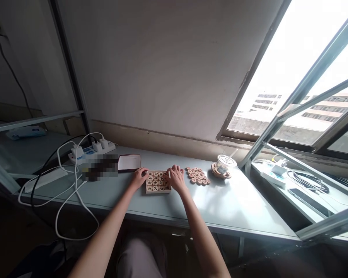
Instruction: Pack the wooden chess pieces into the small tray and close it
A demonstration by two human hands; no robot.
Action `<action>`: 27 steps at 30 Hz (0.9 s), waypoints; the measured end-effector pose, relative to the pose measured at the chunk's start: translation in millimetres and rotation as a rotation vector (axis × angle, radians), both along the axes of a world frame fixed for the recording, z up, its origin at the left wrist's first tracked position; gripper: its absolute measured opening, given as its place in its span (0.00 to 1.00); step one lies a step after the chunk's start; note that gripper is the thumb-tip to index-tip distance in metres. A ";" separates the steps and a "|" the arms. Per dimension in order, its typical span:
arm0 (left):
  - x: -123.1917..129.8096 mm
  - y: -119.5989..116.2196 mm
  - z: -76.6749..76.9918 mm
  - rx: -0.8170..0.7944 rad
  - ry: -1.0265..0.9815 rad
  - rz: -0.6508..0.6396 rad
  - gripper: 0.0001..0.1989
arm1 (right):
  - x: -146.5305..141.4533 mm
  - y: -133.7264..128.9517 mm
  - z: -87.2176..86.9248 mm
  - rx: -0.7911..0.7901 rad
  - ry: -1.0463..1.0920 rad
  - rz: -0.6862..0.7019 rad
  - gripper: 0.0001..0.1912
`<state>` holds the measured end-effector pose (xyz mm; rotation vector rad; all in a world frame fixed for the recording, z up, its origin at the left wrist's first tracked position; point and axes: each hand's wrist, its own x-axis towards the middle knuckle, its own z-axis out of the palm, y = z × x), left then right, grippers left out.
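Note:
A shallow box (158, 192) of xiangqi pieces lies on the table in front of me. Round wooden pieces (155, 183) with dark characters fill it in rows. My left hand (139, 177) is closed at its upper left edge, thumb and fingers against the side. Over its right edge, my right hand (176, 177) has curled fingers; what lies under them is hidden. Just to the right of that hand, a flat cluster of loose xiangqi pieces (197, 176) with reddish characters rests on the table.
Left of the box are an open lid (129, 162), a blurred-out patch, and a power strip (95, 150) with looping white cables (76, 181). Right of the loose pieces, a clear plastic cup (222, 165) with a straw stands by a round wooden holder (217, 173). Metal frame bars flank the table (232, 208).

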<state>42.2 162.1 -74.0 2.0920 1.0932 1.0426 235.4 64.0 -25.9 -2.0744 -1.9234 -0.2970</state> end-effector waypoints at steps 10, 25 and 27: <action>-1.2 -4.3 4.2 0.016 0.014 -0.004 0.10 | -0.4 5.7 -7.1 -0.047 0.147 -0.047 0.11; -1.0 4.4 -6.1 0.031 0.030 -0.005 0.11 | 33.5 16.1 -0.7 0.058 0.336 -0.098 0.12; -0.8 5.2 -6.8 0.039 0.025 -0.003 0.12 | 45.8 17.3 -1.9 -0.016 0.298 -0.135 0.12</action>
